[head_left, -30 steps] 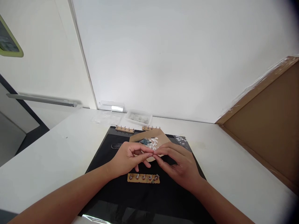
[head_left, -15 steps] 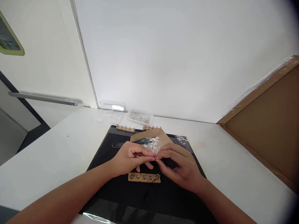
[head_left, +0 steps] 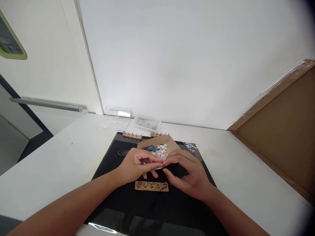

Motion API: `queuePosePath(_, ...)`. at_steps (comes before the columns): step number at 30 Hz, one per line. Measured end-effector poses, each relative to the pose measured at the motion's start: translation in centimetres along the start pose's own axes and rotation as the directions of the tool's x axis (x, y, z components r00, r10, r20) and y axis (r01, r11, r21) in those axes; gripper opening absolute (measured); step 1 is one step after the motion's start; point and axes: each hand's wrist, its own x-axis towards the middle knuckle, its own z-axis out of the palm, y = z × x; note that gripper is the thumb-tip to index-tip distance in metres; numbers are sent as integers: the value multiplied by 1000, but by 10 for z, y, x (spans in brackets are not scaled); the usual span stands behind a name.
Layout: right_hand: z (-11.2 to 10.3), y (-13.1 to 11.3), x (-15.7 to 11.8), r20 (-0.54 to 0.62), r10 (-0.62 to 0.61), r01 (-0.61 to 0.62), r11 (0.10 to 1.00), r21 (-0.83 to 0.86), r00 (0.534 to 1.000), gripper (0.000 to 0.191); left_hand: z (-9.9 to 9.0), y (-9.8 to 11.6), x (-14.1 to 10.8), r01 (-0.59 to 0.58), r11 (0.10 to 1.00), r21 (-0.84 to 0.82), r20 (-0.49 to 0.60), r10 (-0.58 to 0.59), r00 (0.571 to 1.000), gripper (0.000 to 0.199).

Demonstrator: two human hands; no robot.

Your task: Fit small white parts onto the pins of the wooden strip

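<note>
Head view shows us the left hand with thumb and forefinger brought together at the tips; whether they pinch something, we cannot tell. Our right hand meets those tips with its forefinger, its thumb standing apart below, so its grasp looks loose. Any small piece there could slip out if only one side bears on it, or cling to a fingertip and twist. Just below the hands lies the near strip with its row of shiny round-headed pieces, on the black mat; a low wrist or a dropped bit could knock one askew. Beyond the fingers, the brown tray carries loose white flakes and a dark blue lump. A sleeveless forearm or knuckle brushing its edge could scatter the flakes, as they seem light. Our hands hide the tray's near side, and the lump's nature escapes us. Farther off, two more strips sit at the mat's back edge, the right one partly covered by the tray. Behind them, the clear tub on the table holds pale contents too blurred to name.
</note>
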Motion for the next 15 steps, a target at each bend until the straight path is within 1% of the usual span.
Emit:
queuePosePath(3,0,3,-2,24,38,-39,998,58,999,12,0,-1,-1,-7,1000,18,-6,7,1000,31)
queuePosePath(8,0,12,-4,149,134,-167,959,230,980,5,0,-2,-1,-9,1000,28,-6,9,1000,31)
queuePosePath(11,2,15,-4,199,175,-230,924,305,964,9,0,-1,-1,-13,999,52,3,13,1000,29)
queuePosePath(15,1,12,-4,254,218,-290,909,298,942,13,0,1,-1,-25,996,82,12,25,1000,28)
